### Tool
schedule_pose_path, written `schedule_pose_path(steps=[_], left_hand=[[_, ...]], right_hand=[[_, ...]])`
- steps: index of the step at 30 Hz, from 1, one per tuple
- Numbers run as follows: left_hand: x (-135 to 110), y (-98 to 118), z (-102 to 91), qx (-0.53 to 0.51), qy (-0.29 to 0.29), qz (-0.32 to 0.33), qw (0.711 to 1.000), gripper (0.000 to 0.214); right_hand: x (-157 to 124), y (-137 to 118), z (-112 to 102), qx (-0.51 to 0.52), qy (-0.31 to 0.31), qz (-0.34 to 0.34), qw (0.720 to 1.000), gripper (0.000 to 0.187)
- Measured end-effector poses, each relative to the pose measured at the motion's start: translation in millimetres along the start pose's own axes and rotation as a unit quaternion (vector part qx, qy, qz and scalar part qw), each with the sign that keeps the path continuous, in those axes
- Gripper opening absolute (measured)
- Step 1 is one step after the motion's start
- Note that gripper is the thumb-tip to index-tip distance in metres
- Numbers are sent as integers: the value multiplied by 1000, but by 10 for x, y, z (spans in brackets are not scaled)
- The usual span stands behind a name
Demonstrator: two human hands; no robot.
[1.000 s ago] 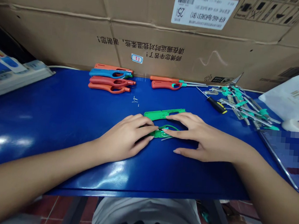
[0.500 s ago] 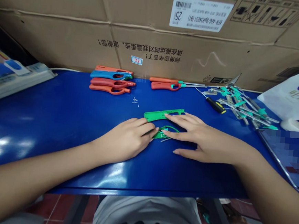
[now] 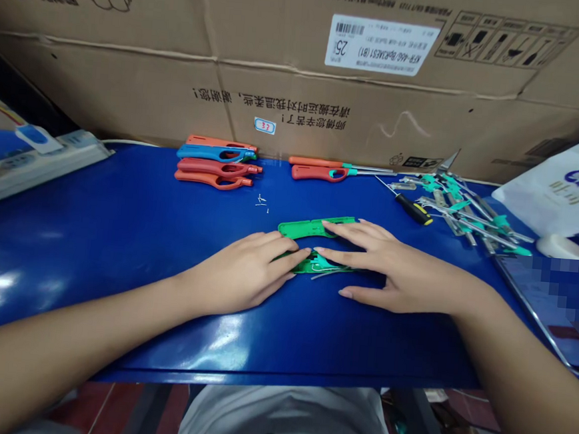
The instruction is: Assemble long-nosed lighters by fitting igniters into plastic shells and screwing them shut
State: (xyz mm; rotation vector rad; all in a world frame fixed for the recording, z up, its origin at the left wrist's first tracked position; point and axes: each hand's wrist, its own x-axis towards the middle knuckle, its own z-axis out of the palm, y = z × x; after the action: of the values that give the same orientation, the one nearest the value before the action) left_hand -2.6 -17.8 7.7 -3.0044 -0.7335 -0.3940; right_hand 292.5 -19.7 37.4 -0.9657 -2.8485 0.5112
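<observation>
I see two bare arms, long and thin, each with a bare hand at the end: my left hand point(image 3: 242, 277) and my right hand point(image 3: 390, 273). Low down is my white shirt point(image 3: 273, 420) with big black letters on it.

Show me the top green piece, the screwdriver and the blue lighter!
top green piece point(image 3: 298, 229): head view, on its left end.
screwdriver point(image 3: 417, 212): head view, on its black and yellow handle.
blue lighter point(image 3: 200, 152): head view, on the solid part of its handle.
</observation>
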Motion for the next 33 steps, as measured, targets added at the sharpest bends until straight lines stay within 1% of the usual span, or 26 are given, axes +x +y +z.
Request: schedule_pose_path(steps=[3, 6, 10, 12, 15, 17, 19, 21, 25, 30, 33], left_hand=[[1, 8, -2, 8, -17, 0, 1000, 38], [11, 16, -7, 6, -21, -1, 1000, 39], [28, 27, -25, -13, -16, -7, 1000, 38], [26, 26, -37, -12, -15, -6, 1000, 37], [8, 12, -41, -2, -14, -4, 1000, 38], [-4, 0, -31, -2, -14, -1, 1000, 38], [-10, -6, -18, -10, -12, -2, 1000, 38], [-9, -3, -11, -26, -12, -10, 1000, 37], [0, 17, -25, -53, -27, -13, 998, 36], [-1, 21, -30, -70, -43, -19, 996, 39], [0, 13, -17, -85, -48, -29, 995, 40]], right_hand=[[-24, -2, -17, -8, -22, -5, 1000, 61], [-33, 1, -7, 7, -38, 2, 999, 63], [-12, 0, 22, 17, -27, -2, 999, 62], [9, 2, 35, 11, -6, -11, 1000, 58], [41, 24, 48, 6, 56, -22, 998, 48], [55, 47, 46, 3, 98, -27, 995, 31], [62, 62, 37, 7, 118, -35, 992, 16], [66, 62, 28, 25, 114, -47, 992, 14], [74, 28, 26, 63, 81, -62, 993, 17], [60, 2, 27, 60, 55, -44, 996, 21], [44, 3, 34, 58, 55, -41, 996, 23]])
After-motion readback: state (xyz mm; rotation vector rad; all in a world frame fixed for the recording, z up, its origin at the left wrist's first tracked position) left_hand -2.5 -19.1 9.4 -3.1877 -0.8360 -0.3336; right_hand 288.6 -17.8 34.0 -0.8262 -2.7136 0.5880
